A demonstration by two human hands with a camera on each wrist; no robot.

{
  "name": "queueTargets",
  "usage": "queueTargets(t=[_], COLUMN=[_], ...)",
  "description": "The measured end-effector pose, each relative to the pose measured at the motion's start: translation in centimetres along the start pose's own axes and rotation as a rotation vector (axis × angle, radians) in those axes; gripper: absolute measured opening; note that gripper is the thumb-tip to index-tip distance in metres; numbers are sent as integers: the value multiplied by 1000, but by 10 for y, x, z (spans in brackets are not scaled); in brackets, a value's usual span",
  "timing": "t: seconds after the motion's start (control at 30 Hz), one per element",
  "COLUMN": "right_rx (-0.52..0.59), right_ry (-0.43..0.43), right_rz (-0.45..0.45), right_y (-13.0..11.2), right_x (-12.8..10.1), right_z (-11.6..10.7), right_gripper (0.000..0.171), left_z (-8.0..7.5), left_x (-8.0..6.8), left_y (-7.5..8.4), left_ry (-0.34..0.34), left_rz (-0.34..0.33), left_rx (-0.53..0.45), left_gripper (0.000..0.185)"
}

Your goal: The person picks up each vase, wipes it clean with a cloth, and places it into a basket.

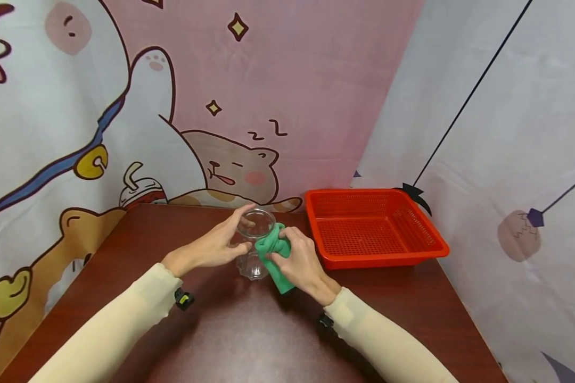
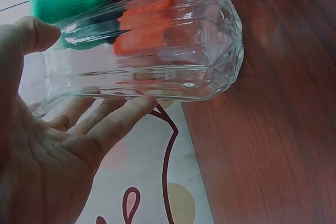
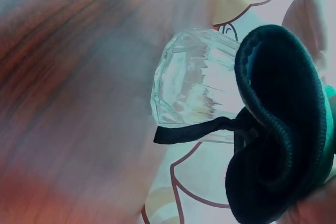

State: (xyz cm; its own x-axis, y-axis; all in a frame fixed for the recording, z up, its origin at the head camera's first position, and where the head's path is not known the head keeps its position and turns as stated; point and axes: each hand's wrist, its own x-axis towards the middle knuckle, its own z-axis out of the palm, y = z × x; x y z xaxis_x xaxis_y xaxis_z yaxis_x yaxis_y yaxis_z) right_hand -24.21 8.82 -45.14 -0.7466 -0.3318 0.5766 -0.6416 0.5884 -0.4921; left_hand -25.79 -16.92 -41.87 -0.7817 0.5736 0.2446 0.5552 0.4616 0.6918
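A clear ribbed glass vase (image 1: pixel 252 265) stands upright between the two hands; I cannot tell whether its base touches the table. My left hand (image 1: pixel 219 243) holds it from the left near the neck, thumb on one side and fingers round the other, as the left wrist view of the vase (image 2: pixel 152 51) shows. In my right hand (image 1: pixel 303 260) is a bunched green cloth (image 1: pixel 279 274), pressed to the vase's right side near the rim. The right wrist view shows the cloth's folded, dark-looking edge (image 3: pixel 278 129) hiding part of the vase (image 3: pixel 191 82).
A red plastic basket (image 1: pixel 333 260) with a mesh bottom sits at the back right of the brown table (image 1: pixel 249 340), close to the right hand. A cartoon-printed curtain (image 1: pixel 306 106) hangs behind the table and along its sides.
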Motion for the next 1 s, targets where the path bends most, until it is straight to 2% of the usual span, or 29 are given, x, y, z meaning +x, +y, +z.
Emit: queueTargets(t=[0.2, 0.5, 0.7, 1.0], right_rx=[59, 129, 127, 126], right_ry=[46, 166, 167, 160], right_rz=[-12, -54, -50, -56], right_y=[-2, -5, -8, -9], right_x=[-1, 2, 7, 7], right_z=[-6, -19, -22, -19], right_gripper=[41, 41, 42, 41], left_z=[2, 3, 2, 1], left_x=[-1, -1, 1, 1], left_y=[-1, 0, -1, 1], left_ry=[-1, -4, 2, 6], left_rz=[-1, -11, 6, -18], left_rx=[-8, -15, 16, -2], left_gripper=[97, 96, 95, 94])
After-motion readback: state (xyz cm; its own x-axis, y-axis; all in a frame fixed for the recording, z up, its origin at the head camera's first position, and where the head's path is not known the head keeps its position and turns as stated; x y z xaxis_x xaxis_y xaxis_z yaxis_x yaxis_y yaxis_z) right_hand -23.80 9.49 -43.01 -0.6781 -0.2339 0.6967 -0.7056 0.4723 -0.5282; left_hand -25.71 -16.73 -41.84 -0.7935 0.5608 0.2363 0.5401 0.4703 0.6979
